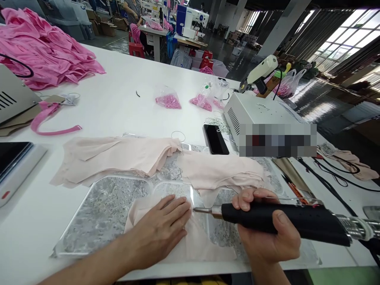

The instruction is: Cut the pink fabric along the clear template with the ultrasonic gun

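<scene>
My left hand (166,225) lies flat on a pale pink fabric piece (208,241), fingers stretched out together and pressing it down. My right hand (267,233) is wrapped round a black handpiece (291,221) with a pointed metal tip and a cable at its rear. The tip points left, close beside my left fingertips, over the fabric; whether it touches the cloth I cannot tell. Beneath lies a grey marbled board (115,213) under clear plastic. Behind my hands rest two stacks of pale pink fabric, a left stack (118,154) and a right stack (222,170).
A black phone (216,139) lies by a grey metal box (267,114) at right. Bags of pink bits (168,101) stand farther back. Pink fabric (44,47) is heaped at far left. Black cables (326,190) trail at right. A person (133,16) sits in the background.
</scene>
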Demonstrator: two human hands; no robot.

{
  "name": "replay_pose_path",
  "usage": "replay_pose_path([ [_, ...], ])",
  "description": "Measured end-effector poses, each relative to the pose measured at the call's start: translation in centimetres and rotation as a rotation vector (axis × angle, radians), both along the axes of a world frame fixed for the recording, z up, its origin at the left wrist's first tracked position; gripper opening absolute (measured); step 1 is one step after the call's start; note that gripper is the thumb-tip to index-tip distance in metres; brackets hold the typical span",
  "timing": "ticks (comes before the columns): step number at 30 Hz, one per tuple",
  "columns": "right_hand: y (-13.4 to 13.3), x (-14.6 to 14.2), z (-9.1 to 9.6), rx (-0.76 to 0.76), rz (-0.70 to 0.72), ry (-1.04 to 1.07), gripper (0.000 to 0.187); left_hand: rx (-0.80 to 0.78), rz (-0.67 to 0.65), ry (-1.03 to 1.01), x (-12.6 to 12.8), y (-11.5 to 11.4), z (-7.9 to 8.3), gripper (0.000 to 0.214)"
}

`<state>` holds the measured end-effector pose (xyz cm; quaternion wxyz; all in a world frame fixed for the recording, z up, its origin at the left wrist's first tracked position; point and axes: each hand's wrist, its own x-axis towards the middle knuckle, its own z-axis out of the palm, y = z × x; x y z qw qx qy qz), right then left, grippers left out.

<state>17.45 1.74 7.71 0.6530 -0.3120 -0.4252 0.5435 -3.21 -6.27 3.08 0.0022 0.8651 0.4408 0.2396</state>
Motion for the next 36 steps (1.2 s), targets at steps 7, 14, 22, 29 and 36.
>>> replay_pose_path([
  [7,0.2,-0.6,0.3,0.097,-0.019,-0.062,0.023,-0.01,0.002,0.008,0.2,-0.2,0.1,0.033],
  [14,0.2,-1.0,0.0,0.135,-0.025,-0.119,0.022,-0.028,0.003,0.006,0.2,-0.4,-0.2,0.032],
  [22,0.4,-1.1,0.3,0.117,-0.068,-0.095,0.022,-0.027,0.004,-0.001,0.2,-0.4,-0.4,0.032],
  [29,0.4,-1.1,0.4,0.128,-0.061,-0.119,0.024,-0.007,0.022,0.006,0.4,-0.5,-0.8,0.033],
  [36,0.5,-1.2,0.1,0.127,-0.046,-0.13,0.023,0.011,0.037,-0.006,0.4,-0.6,-0.8,0.034],
])
